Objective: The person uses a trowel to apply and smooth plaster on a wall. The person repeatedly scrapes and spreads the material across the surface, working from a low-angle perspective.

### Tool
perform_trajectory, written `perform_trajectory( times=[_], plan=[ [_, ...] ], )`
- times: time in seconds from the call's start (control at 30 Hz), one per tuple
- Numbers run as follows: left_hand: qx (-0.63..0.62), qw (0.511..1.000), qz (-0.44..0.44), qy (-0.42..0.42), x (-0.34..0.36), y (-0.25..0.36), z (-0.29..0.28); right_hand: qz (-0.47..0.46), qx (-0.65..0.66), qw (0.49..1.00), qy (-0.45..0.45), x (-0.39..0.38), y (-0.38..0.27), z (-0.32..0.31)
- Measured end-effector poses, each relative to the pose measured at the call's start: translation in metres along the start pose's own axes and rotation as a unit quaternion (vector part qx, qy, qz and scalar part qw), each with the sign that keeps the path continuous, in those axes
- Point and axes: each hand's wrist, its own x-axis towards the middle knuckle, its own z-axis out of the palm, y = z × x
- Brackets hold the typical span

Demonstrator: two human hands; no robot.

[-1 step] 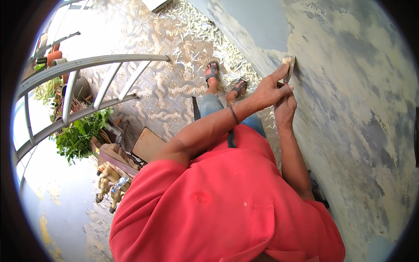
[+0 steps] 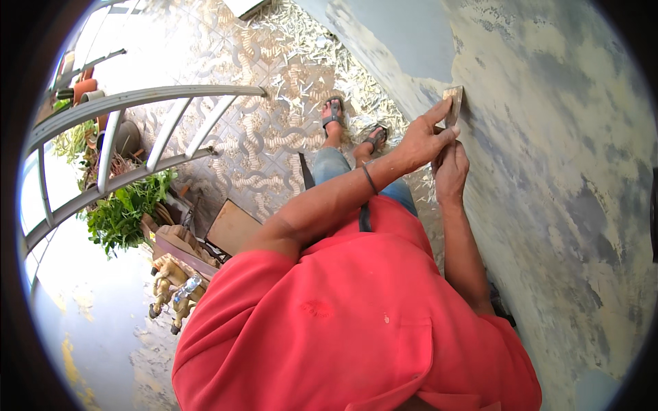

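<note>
Against the patchy wall on my right, a scraper with a flat, pale-smeared blade touches the surface. My left hand closes on it, one finger stretched along the blade and the thumb across its lower part. Just below, my right hand is closed with bent fingers around the lower end, which the hands hide. The wall carries grey areas, cream smears and a smooth blue-grey patch beyond the blade.
Pale flakes litter the patterned tile floor along the wall's foot and around my sandalled feet. At left stands a metal ladder. Leafy plants, pots, a brown board and golden figurines lie past it.
My right hand has shifted slightly down and right, its fingers a little further from my left thumb. The scraper blade stays at nearly the same spot on the wall.
</note>
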Motion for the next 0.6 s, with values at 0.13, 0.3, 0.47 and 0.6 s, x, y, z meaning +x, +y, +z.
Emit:
perform_trajectory(
  times=[0.13,0.3,0.47,0.6],
  plan=[
    [-0.041,0.999,-0.017,0.027,0.007,0.015,0.006,-0.049,-0.011,0.999,0.021,-0.009,-0.034,0.006],
    [0.130,0.988,0.018,0.077,0.009,0.017,0.009,-0.052,0.066,0.996,0.014,0.004,-0.006,0.019],
    [0.185,0.971,0.104,0.105,0.016,0.007,0.011,-0.135,0.048,0.989,0.035,0.012,0.017,0.023],
    [0.180,0.977,0.079,0.089,0.018,0.009,0.008,-0.126,0.065,0.989,0.048,0.006,0.006,0.034]
  ],
)
